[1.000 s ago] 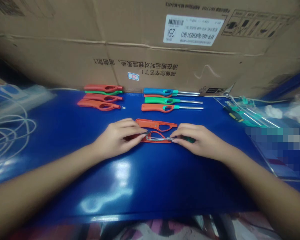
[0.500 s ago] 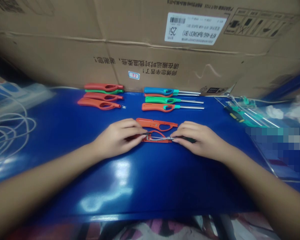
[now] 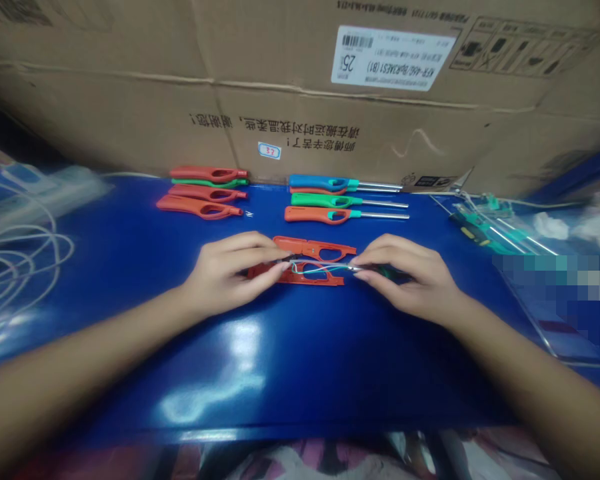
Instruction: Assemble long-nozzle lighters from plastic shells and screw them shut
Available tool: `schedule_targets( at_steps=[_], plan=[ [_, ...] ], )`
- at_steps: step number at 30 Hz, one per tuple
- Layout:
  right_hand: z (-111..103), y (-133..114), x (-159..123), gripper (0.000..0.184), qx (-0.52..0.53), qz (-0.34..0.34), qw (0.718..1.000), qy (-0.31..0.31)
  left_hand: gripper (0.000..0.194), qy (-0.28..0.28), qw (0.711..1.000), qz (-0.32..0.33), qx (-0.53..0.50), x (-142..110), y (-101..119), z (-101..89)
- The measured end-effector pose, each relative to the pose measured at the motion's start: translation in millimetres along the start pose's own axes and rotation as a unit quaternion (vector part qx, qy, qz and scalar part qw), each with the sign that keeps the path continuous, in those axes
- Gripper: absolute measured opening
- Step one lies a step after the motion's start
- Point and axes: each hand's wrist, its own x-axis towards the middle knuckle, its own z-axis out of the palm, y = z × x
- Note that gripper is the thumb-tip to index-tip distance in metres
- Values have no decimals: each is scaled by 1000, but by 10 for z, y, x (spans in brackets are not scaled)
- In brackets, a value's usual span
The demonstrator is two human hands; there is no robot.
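Note:
My left hand (image 3: 237, 272) pinches a small dark part at the left end of some thin wires (image 3: 317, 271). At their right end, the fingers of my right hand (image 3: 404, 272) are closed on a small metal piece joined to the wires; a dark green length runs back under that palm. The wires are drawn fairly straight between both hands, above an orange lighter handle half (image 3: 336, 281) with a trigger loop. Just behind it lies a second orange handle half (image 3: 300, 246), inner side up. My left fingers partly cover both halves.
Several lighter handle shells (image 3: 200, 205) lie at the back left, and several lighters with metal tubes (image 3: 347, 214) at the back centre. A cardboard box (image 3: 145, 120) stands behind. White cable coils (image 3: 25, 247) lie left; bagged metal tubes and a screwdriver (image 3: 473, 233) lie right.
The wires and metal piece have risen from the near handle half, and my right hand has shifted slightly right. The wires now look straighter. My left hand has raised its dark part a little.

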Motion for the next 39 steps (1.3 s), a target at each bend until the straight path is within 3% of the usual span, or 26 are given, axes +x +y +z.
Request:
schedule_targets(
  at_steps=[5,12,21,39],
  plan=[
    [11,26,-2,15,17,-19,998,-61,11,-44,997,-49,-31,18,-26,10],
    [38,73,-35,15,-30,23,992,-124,13,-110,993,-29,-9,4,-75,2],
    [62,105,-51,18,-72,7,985,-156,16,-146,989,-9,21,-7,-89,23],
    [37,-34,31,33,-234,-74,942,-230,16,-150,988,-24,7,6,-81,41]
  ],
)
